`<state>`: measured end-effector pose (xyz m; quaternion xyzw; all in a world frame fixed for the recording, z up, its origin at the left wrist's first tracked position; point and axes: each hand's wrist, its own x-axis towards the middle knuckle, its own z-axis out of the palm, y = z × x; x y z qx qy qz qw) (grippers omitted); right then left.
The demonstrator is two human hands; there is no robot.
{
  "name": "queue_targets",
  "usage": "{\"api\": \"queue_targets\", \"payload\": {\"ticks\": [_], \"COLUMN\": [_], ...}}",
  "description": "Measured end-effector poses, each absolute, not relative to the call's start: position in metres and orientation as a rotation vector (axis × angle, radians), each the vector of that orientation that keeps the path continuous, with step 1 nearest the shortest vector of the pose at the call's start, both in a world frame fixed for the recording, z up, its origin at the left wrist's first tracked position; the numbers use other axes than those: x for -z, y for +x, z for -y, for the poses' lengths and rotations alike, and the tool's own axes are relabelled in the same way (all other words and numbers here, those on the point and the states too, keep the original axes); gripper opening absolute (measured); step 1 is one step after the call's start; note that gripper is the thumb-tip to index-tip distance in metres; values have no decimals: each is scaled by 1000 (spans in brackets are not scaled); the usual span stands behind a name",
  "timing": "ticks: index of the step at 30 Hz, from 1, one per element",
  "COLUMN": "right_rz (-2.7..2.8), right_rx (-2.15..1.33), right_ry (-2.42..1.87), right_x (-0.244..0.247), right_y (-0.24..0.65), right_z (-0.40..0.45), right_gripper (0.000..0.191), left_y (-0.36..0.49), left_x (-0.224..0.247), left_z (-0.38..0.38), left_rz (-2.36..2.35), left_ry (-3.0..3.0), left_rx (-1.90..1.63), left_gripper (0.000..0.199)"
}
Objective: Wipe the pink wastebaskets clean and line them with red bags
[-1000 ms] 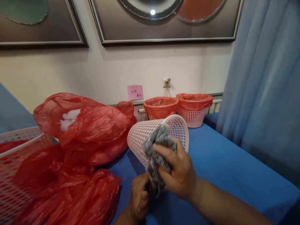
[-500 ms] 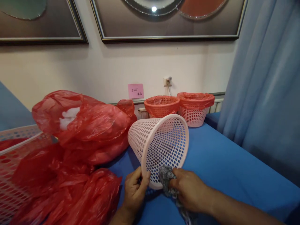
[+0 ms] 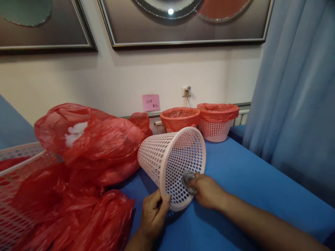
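Note:
A pale pink perforated plastic wastebasket [image 3: 154, 151] lies tipped on its side on the blue-covered table [image 3: 235, 167], its round mouth turned toward me. My left hand [image 3: 155, 212] pinches the lower left of its rim between thumb and fingers. Bunched in my right hand [image 3: 206, 190] is a grey cloth [image 3: 188, 179], held just inside the basket's mouth against the lower right of the inner wall. Part of the cloth is hidden by my fingers.
Red plastic bags [image 3: 104, 146] are heaped at the left, one with white material inside, beside a larger pink basket [image 3: 15, 205]. Two baskets with red liners, a nearer one [image 3: 180, 118] and a right one [image 3: 217, 122], stand by the wall. A blue curtain [image 3: 293, 87] hangs at right.
My right hand has moved the cloth up and deeper into the basket; its trailing end no longer hangs below. The basket has shifted slightly left, with my left hand still on the rim.

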<state>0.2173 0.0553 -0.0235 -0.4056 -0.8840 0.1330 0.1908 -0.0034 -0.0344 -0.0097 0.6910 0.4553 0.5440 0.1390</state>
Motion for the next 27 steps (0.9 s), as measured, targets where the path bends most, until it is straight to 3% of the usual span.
{"api": "queue_targets", "payload": {"ticks": [5, 7, 9, 12, 14, 17, 21, 27], "right_rz": [2095, 1830, 1580, 1341, 1420, 1761, 1999, 1996], "right_rx": [-1278, -1421, -1319, -904, -540, -187, -430, -990], "right_ry": [-691, -623, -668, -839, -979, -1237, -1417, -1155], "right_x": [-17, -43, -65, -76, -64, -30, 15, 30], "right_y": [178, 170, 171, 189, 208, 231, 225, 163], "right_z": [-30, -38, -57, -93, -112, -119, -94, -48], "right_gripper": [44, 42, 40, 30, 25, 37, 42, 41], "left_y": [-7, -8, -7, -7, -6, -5, -3, -4], "left_x": [5, 4, 4, 4, 5, 6, 9, 10], "left_z": [37, 38, 40, 41, 40, 40, 38, 38], "left_rz": [-1283, -1271, -1267, -1277, -1286, -1299, -1310, -1317], "left_ry": [2015, 2036, 2057, 2063, 2057, 2041, 2015, 2033], "left_rx": [-1593, -1595, -1591, -1586, -1584, -1583, -1587, -1618], "left_gripper": [38, 41, 43, 44, 44, 44, 42, 39]}}
